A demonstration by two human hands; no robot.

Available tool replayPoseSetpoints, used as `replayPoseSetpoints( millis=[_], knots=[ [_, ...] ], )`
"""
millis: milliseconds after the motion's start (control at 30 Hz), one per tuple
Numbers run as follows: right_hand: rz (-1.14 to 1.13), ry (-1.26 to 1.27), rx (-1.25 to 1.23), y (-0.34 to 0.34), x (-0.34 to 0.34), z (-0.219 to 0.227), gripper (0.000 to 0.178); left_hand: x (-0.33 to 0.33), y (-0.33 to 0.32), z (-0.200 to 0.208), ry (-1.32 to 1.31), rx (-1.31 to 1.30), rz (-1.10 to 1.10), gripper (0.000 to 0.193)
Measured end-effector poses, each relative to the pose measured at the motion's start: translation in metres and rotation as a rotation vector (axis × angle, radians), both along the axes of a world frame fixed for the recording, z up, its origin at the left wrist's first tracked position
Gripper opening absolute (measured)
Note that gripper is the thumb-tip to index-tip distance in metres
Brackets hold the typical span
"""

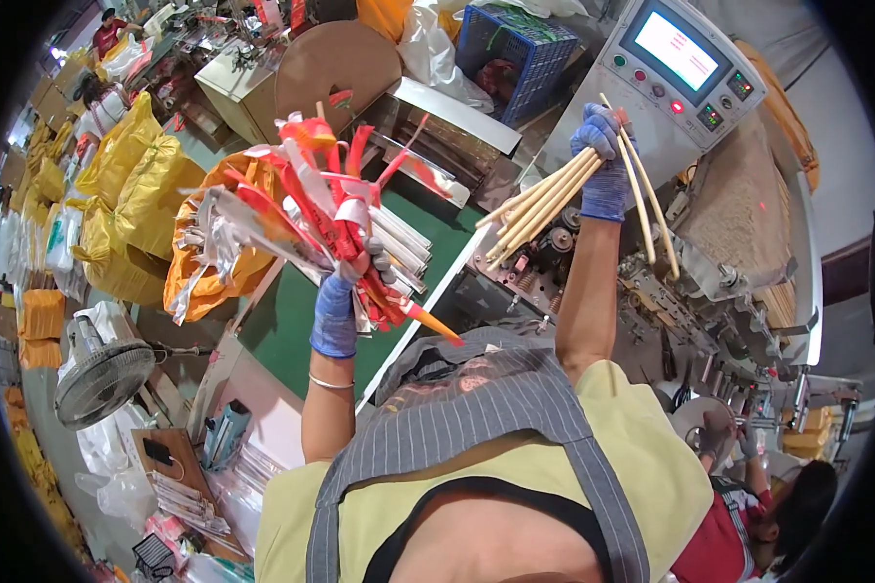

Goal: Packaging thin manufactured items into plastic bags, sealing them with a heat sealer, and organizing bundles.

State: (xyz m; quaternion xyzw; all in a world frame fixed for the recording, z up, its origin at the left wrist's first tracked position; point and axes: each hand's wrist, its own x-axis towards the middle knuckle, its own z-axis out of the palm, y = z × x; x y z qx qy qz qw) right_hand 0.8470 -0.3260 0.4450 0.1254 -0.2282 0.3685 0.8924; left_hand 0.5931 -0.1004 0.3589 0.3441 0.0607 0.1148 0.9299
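Note:
In a blue-grey glove, my left hand (pixel 338 296) is closed round a large messy bunch of red and white plastic wrappers (pixel 335 209). Their ends fan out above the fist, and an orange-tipped strip pokes out below it. Several white wrapped sticks (pixel 399 238) lie on the green work surface (pixel 287 316) just beyond that hand. My right hand (pixel 601 146), also gloved, is raised in front of the control panel and grips several bare wooden chopsticks (pixel 544 204). Most slant down to the left, and a few hang down to the right.
A machine with exposed rollers (pixel 559 241) stands below my right hand, and its panel (pixel 671 63) has a lit screen. A hopper of sticks (pixel 739 194) is at the right. Yellow sacks (pixel 131 194) and a fan (pixel 102 384) are at the left. Another person (pixel 739 515) works at lower right.

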Motion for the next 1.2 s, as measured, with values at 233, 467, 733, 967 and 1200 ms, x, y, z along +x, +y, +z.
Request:
replayPoseSetpoints(
  millis=[233, 467, 733, 967, 1200],
  knots=[
    [-0.450, 0.429, -0.287, -0.018, 0.018, -0.037, 0.013, 0.007, -0.012, 0.002, -0.085, -0.102, -0.058, 0.029],
    [-0.582, 0.256, -0.410, -0.031, 0.008, -0.036, 0.012, 0.005, -0.007, -0.020, -0.005, -0.087, -0.128, 0.037],
    [-1.412, -0.230, -0.273, -0.104, -0.080, 0.138, 0.011, -0.004, 0.018, -0.041, -0.104, -0.208, -0.194, 0.024],
    [-2.740, -0.825, -1.887, -0.289, -0.068, 0.218, 0.023, 0.017, 0.023, -0.048, -0.038, -0.347, -0.228, 0.014],
    [-1.046, -0.767, -2.471, -0.369, -0.026, 0.107, 0.023, 0.025, 0.023, -0.051, -0.028, -0.330, -0.228, 0.018]
  ],
)
